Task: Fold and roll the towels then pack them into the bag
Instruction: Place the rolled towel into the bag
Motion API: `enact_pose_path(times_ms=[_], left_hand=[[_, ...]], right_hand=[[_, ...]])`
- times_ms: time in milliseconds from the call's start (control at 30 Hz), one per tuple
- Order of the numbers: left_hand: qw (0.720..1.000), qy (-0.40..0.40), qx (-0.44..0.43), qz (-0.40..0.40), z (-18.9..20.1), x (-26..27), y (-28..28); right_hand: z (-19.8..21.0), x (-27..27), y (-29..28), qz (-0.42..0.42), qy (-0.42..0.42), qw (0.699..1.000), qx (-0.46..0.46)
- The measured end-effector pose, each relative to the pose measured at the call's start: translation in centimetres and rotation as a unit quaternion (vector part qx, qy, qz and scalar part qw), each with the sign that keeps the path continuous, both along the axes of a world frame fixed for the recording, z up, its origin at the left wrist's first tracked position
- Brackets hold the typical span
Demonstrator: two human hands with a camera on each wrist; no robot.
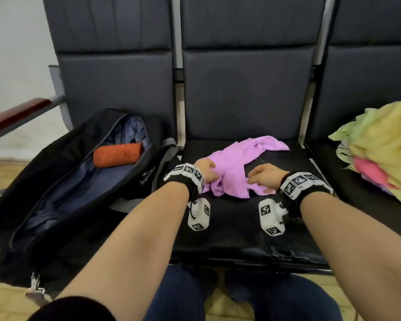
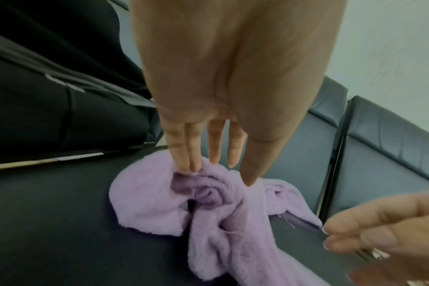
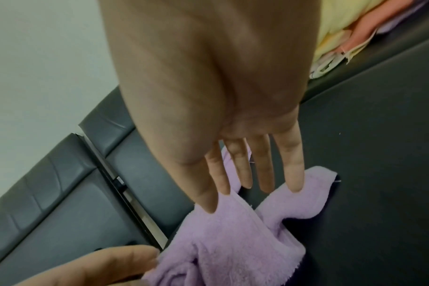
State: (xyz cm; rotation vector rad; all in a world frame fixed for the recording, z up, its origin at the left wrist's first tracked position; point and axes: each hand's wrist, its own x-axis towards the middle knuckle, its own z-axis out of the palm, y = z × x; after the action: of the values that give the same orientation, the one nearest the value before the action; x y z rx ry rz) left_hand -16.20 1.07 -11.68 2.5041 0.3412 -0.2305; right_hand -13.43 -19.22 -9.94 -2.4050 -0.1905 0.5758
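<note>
The purple towel (image 1: 237, 163) lies crumpled in a loose heap on the black seat (image 1: 241, 223) of the middle chair. The left hand (image 1: 205, 171) rests on its left end with fingers (image 2: 184, 152) straight, the fingertips touching the bunched cloth. The right hand (image 1: 264, 176) is at the towel's near right part, its fingers (image 3: 292, 170) extended and slightly spread over a fold; neither hand plainly pinches the cloth. To the left, on the next seat, the black bag (image 1: 63, 188) lies unzipped with a rolled orange towel (image 1: 117, 154) inside, near its far end. To the right, a pile of yellow, green and pink towels (image 1: 380, 154) sits on the third seat.
</note>
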Motion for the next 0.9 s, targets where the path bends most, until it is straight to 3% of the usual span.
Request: enact_pose_path(times_ms=[167, 367, 500, 567, 633, 733, 900], left_hand=[[0.997, -0.032, 0.067, -0.027, -2.9, 3.4, 0.7], [1.000, -0.028, -0.002, -0.005, -5.2, 4.7, 1.6], [0.996, -0.056, -0.063, 0.027, -5.1, 4.3, 1.9], [0.993, -0.075, -0.080, 0.051, -4.3, 4.1, 2.0], [0.987, -0.090, -0.121, 0.056, -2.8, 3.6, 1.7], [0.975, -0.135, -0.172, 0.046, 0.3, 2.9, 0.9], [0.948, -0.168, -0.263, -0.065, 6.1, 1.4, -1.8]], right_hand=[[-3.3, 3.8, 1.4, -0.040, -0.014, 0.999, -0.012], [-6.9, 5.2, 2.7, -0.058, -0.002, 0.998, -0.017], [-7.2, 4.8, 2.6, -0.103, -0.057, 0.993, 0.016], [-6.3, 4.8, 2.1, -0.157, -0.095, 0.981, 0.059], [-4.4, 4.6, 1.7, -0.159, -0.144, 0.973, 0.088], [-0.5, 3.9, 1.6, -0.084, -0.192, 0.966, 0.149], [6.4, 0.7, 0.9, -0.003, -0.196, 0.950, 0.242]])
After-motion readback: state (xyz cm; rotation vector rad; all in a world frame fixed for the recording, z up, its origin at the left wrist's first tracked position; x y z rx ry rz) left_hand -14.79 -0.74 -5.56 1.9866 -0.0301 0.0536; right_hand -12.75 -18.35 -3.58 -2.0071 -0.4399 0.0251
